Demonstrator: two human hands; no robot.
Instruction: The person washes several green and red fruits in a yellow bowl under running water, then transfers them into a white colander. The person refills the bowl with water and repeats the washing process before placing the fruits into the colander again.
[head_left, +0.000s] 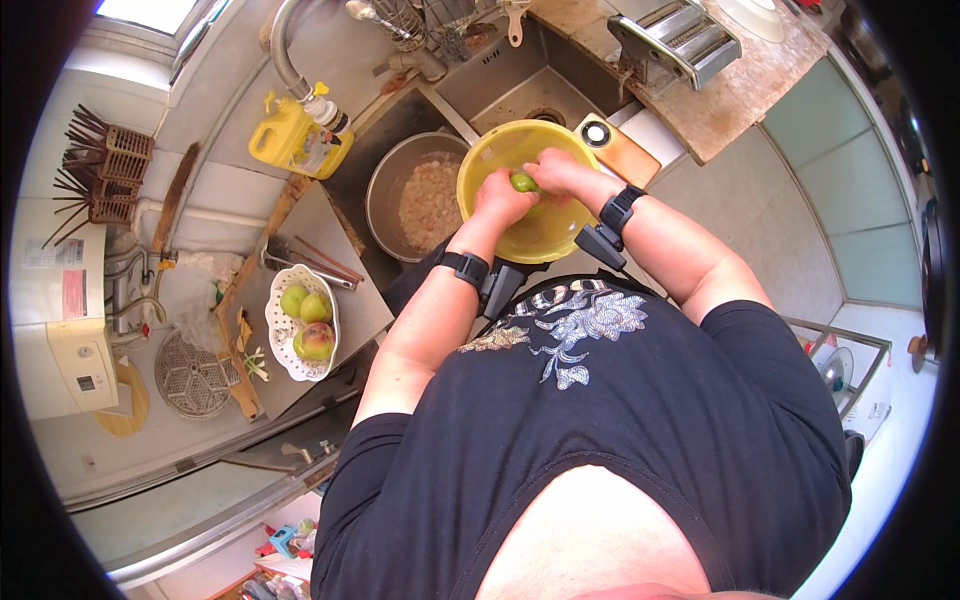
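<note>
A small green fruit (523, 182) is held between my two hands, inside a yellow plastic basin (574, 236). My left hand (506, 199) wraps its near left side, and my right hand (553, 174) closes on it from the right. Both hands hide much of the fruit and the basin's bottom. Left of the basin, partly under its rim, a metal pot (377, 214) contains pale brown chunks in cloudy liquid. On the counter to my left, a white perforated basket (279, 352) carries two green fruits (306, 303) and a red-and-green fruit (314, 342).
A metal faucet (281, 45) curves down beside a yellow jug (281, 139). Behind the basin lies the steel sink (517, 86). A pasta machine (679, 45) stands on the wooden board (709, 120) at right. Chopsticks (326, 259) lie beside the basket.
</note>
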